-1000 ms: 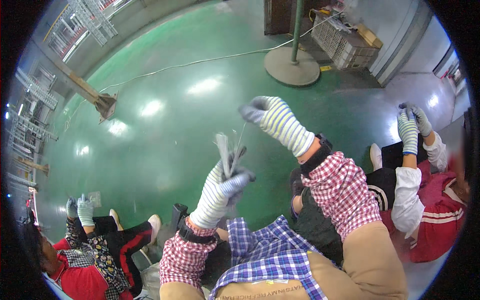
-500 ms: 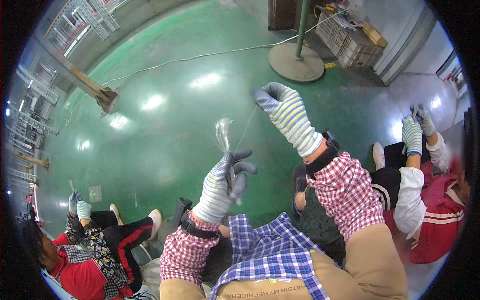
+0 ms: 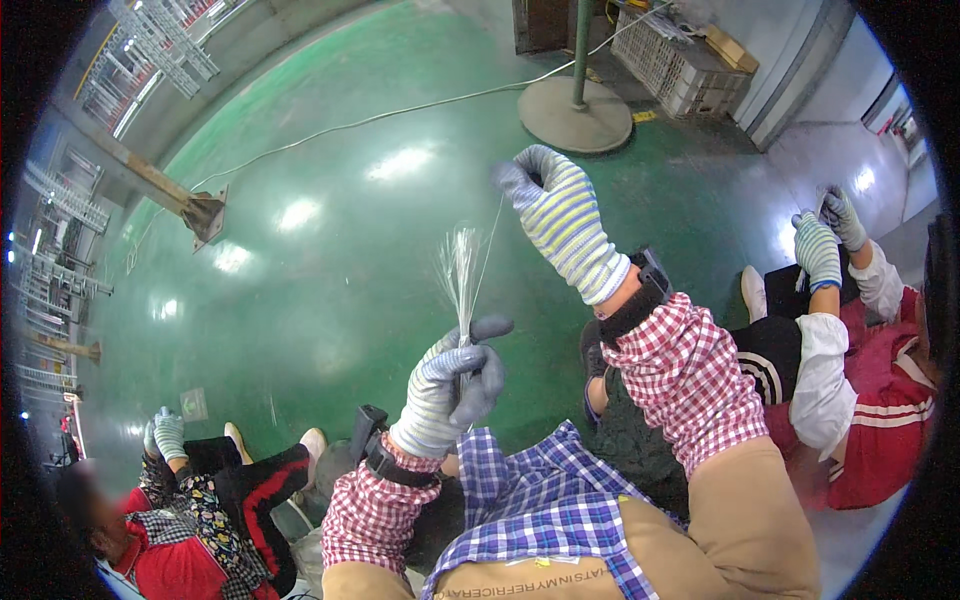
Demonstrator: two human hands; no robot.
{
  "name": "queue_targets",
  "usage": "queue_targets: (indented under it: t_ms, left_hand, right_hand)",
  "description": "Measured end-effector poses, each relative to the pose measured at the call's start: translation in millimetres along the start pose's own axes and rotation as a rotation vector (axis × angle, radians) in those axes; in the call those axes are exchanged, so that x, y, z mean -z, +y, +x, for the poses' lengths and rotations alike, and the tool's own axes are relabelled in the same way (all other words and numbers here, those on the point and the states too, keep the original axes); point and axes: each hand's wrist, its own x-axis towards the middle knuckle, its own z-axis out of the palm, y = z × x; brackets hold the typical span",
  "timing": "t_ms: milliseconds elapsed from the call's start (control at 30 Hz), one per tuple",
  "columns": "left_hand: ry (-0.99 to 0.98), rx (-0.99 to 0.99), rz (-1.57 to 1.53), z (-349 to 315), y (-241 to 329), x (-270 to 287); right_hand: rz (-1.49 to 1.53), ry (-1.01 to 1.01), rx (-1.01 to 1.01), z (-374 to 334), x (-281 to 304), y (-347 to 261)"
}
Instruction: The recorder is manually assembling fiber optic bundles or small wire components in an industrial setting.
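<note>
My left hand [image 3: 445,385], in a striped glove with grey-coated fingers, is closed around a bundle of thin, whitish see-through strands [image 3: 461,272]. The upper ends of the bundle fan out above the thumb and index finger. Farther up and to the right, my right hand [image 3: 562,212], gloved the same way, has its thumb and fingers pinched together. One fine strand [image 3: 489,246] runs from this pinch down toward the bundle. The right fingertips are somewhat blurred.
A co-worker [image 3: 190,520] sits at the left, another [image 3: 865,400] at the right, both gloved. Ahead are a round-based green post [image 3: 577,115], a white cable [image 3: 400,112] across the green floor, a crate [image 3: 660,65] and a metal column foot [image 3: 207,215].
The bundle's tips spread wider and reach higher above my left hand, whose fingers are curled more closely. My right hand keeps its pinch on the strand. The left co-worker's hands are lower.
</note>
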Motion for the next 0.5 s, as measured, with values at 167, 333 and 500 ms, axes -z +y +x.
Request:
queue_targets:
  t_ms: [167, 333, 500]
  left_hand:
    - [-0.014, -0.018, -0.049, -2, -5, -16]
    - [-0.031, -0.01, -0.038, -2, -6, -13]
    - [-0.032, -0.078, 0.135, -2, -8, -13]
  right_hand:
    - [0.024, 0.11, 0.033, 7, 5, 2]
    - [-0.001, 0.167, 0.087, 11, 11, 4]
    - [0.049, 0.193, 0.096, 13, 17, 1]
